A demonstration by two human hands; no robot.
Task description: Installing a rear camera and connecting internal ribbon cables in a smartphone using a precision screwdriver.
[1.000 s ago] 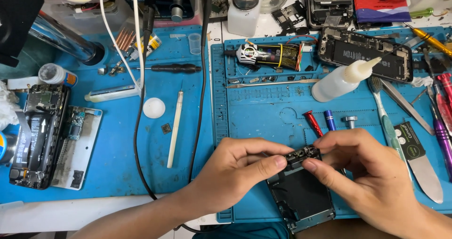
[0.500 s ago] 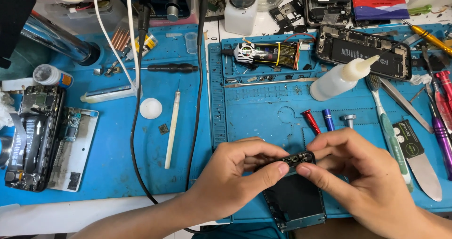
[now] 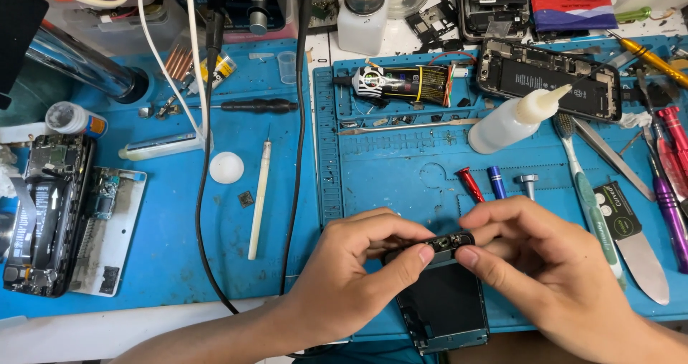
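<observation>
Just below the red screwdriver bit, two hands worked a phone.
The left hand and right hand each pinched its top edge, tilting it upward for a closer look.

The whole view is a work table covered by a blue mat. A second blue mat with moulded small compartments lies on it, reaching up and away from the hands. Below and to the left of the hands, the pale edge of the table shows beside the mat. The light is bright and even, and the shadows are soft. No wall, floor or window can be seen here.
</observation>
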